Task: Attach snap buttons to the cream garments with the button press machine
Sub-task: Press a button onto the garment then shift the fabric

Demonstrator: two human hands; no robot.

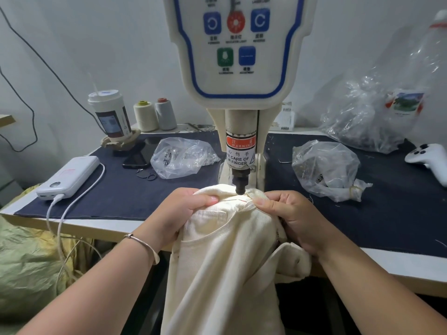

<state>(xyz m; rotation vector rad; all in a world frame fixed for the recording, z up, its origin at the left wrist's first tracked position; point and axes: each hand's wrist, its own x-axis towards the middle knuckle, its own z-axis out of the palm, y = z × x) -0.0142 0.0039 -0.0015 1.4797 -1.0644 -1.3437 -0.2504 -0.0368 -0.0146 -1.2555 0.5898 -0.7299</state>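
Garment: band edge lies crosswise beneath the press punch, pinched taut by left hand and right hand, thumbs flanking equally near.

Cream twill cloth with a fine diagonal weave and matt face for the garment; dark navy denim-like cloth, matt and flecked with lint, for the table cover. Smooth cream and blue moulded plastic on the button press machine, dull dark metal at its punch tip. Crinkled glossy clear plastic for the bags, smooth white plastic for the power bank, thin shiny metal for the bracelet.
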